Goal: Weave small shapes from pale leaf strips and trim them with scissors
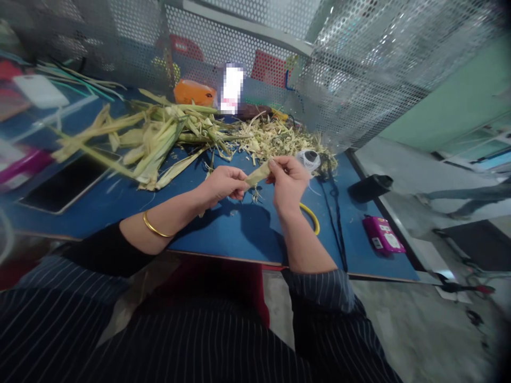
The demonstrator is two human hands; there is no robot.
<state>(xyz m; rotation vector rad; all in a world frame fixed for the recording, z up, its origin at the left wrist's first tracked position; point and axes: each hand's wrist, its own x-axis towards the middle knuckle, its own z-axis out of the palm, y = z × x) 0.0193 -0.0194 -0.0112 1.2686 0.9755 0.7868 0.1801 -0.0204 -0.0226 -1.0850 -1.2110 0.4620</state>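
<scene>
While both hands [223, 185] hold husk [258, 174] | magenta packet [384, 234] | label unreadable (tiny)

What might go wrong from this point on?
The pale strip, pinched between left hand and right hand, might tear if pulled hard. The right hand, close to the white spool, may knock it. If bumped, the black cylinder by the table's right edge might fall.

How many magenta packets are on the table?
2: one packet at the right end of the table, near the black cylinder; another packet at far left, beside the dark panel. Husks may hide others.
</scene>
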